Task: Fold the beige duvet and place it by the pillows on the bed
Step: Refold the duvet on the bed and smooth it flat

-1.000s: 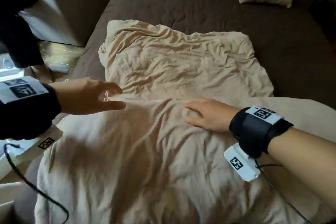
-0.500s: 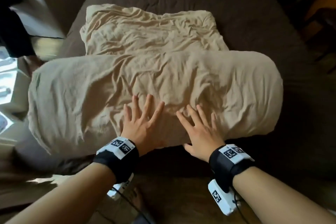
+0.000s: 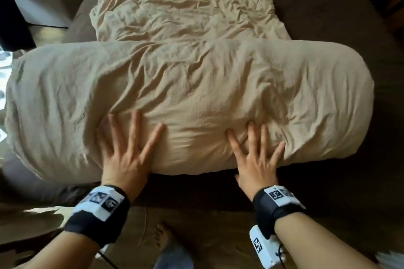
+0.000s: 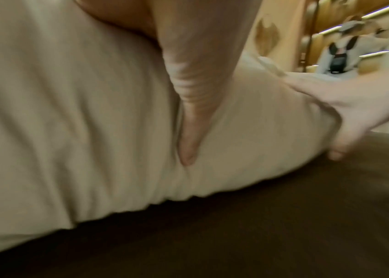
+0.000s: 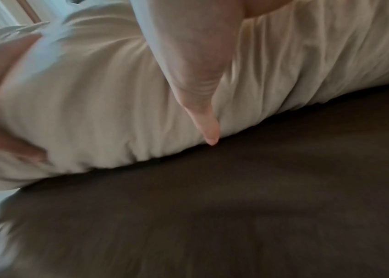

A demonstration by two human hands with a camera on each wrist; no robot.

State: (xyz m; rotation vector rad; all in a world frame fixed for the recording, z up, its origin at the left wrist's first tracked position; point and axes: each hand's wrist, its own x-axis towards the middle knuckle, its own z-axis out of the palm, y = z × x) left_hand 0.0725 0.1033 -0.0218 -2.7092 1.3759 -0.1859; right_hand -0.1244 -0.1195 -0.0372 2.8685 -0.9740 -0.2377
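The beige duvet [image 3: 196, 85] lies folded over on the brown bed [image 3: 328, 17], its thick near fold running left to right and a thinner layer reaching beyond it. My left hand [image 3: 126, 148] presses flat on the near fold with fingers spread. My right hand [image 3: 255, 155] presses flat beside it, fingers spread too. In the left wrist view my thumb [image 4: 188, 116] sinks into the duvet [image 4: 69, 112], and my right hand [image 4: 355, 112] shows at the right. In the right wrist view my thumb [image 5: 198, 84] lies against the duvet [image 5: 81, 103] at its lower edge. The pillows are out of view.
The duvet's left end [image 3: 19, 116] hangs past the bed's left side. Brown sheet [image 3: 382, 116] lies bare to the right of the duvet. Wooden floor [image 3: 196, 236] and my foot [image 3: 161, 236] are below the near bed edge. A dark object [image 3: 13, 17] stands at far left.
My view has closed in on the near fold, and the pillows have left the top of the picture. Both hands have slid apart along the fold and stay pressed flat.
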